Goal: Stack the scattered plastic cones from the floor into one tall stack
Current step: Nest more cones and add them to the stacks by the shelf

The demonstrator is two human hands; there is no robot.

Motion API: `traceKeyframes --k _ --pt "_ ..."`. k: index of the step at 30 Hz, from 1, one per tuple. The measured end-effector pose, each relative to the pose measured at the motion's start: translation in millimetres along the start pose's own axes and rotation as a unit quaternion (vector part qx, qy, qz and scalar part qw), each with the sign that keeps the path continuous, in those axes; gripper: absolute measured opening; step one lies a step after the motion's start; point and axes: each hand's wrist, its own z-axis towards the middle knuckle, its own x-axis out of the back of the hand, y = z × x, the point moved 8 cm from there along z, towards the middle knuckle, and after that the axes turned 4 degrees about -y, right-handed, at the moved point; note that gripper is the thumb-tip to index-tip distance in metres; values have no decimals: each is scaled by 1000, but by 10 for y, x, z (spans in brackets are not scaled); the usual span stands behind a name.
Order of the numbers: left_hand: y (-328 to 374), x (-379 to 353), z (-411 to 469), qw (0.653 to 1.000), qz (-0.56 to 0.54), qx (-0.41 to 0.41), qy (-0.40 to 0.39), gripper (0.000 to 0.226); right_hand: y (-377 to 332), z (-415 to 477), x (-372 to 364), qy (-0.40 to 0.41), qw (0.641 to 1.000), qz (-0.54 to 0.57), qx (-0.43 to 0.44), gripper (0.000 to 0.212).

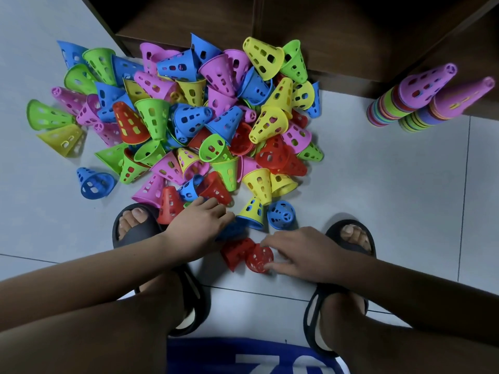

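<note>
A big pile of perforated plastic cones in pink, blue, green, yellow and red covers the floor ahead of me. My left hand reaches into its near edge, fingers over a blue cone beside a red one; whether it grips anything I cannot tell. My right hand has thumb and fingers around a red cone lying on its side, next to another red cone. Two tall stacks, each topped by a pink cone, stand at the right.
Dark wooden furniture runs along the back, right behind the pile and the stacks. My feet in black slides flank my hands. Grey tiled floor lies between the pile and the stacks.
</note>
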Motion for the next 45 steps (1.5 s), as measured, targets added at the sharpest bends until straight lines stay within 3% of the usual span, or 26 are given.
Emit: traceKeyframes --k 4,8,12,16,23,29,36,41,45 --pt "30 -40 11 1000 20 -5 1 55 -130 43 -272 -66 996 -14 55 36" --pt "19 -61 21 1000 23 -4 18 49 -112 87 -367 -64 995 -47 62 32" --pt "-55 116 3 995 -66 31 70 53 -31 91 -327 -49 996 -56 48 38" --pt "-149 284 -3 982 -163 50 76 59 66 55 -168 -32 999 22 -5 41" --pt "-99 523 -5 963 -250 27 94 58 46 -211 433 106 983 140 -46 33" --pt "-74 580 22 946 -305 27 109 55 232 -392 712 238 963 63 -110 33" --pt "41 715 128 931 -336 4 143 51 420 -232 504 190 971 67 -126 29" --pt "137 775 216 926 -351 -3 139 54 299 -189 578 171 960 193 -113 52" --pt "245 782 272 920 -368 -12 133 57 228 -133 621 160 952 237 -106 33"
